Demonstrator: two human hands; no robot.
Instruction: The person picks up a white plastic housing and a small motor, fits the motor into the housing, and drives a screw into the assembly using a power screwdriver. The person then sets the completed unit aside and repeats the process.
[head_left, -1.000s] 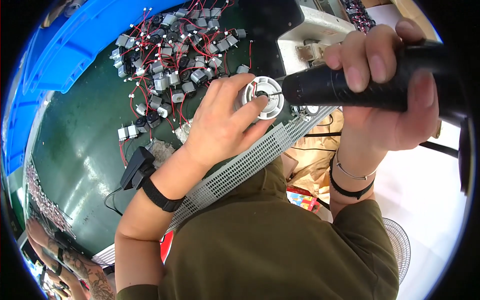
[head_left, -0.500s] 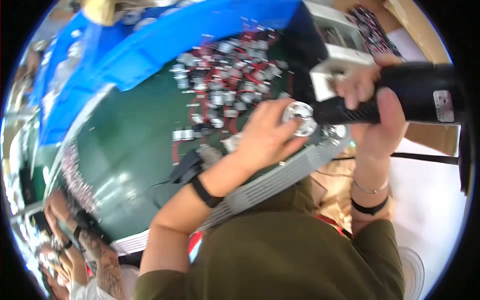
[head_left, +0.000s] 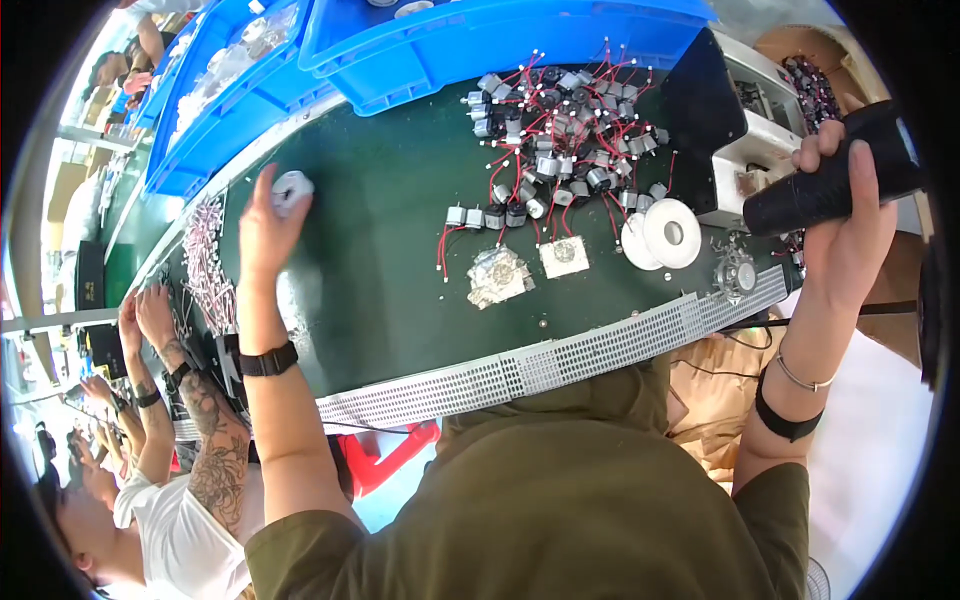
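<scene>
At the far left of the green bench, my left hand [head_left: 264, 238] has its thumb and fingers round a small white round part [head_left: 291, 190]. My right hand [head_left: 850, 215], at the right, grips a thick black electric screwdriver [head_left: 800, 203] held above the bench edge, its tip pointing left. Below and left of that tip, two white plastic discs [head_left: 672, 234] with centre holes lie overlapping. Several small motors [head_left: 547, 165] with red wires are heaped in the middle. A round metal part [head_left: 736, 276] rests by the near right edge.
Blue bins [head_left: 400, 65] line the far side. A white-and-black machine [head_left: 745, 150] stands at right. Small clear packets [head_left: 498, 277] lie nearer me, beside a perforated grey strip [head_left: 560, 365]. At left, a co-worker's tattooed arm [head_left: 215, 440] reaches the bench near bundled wires [head_left: 207, 260].
My left hand has moved from the middle to the far left, carrying the white part away from the screwdriver's tip. My right hand with the screwdriver has shifted slightly right in view.
</scene>
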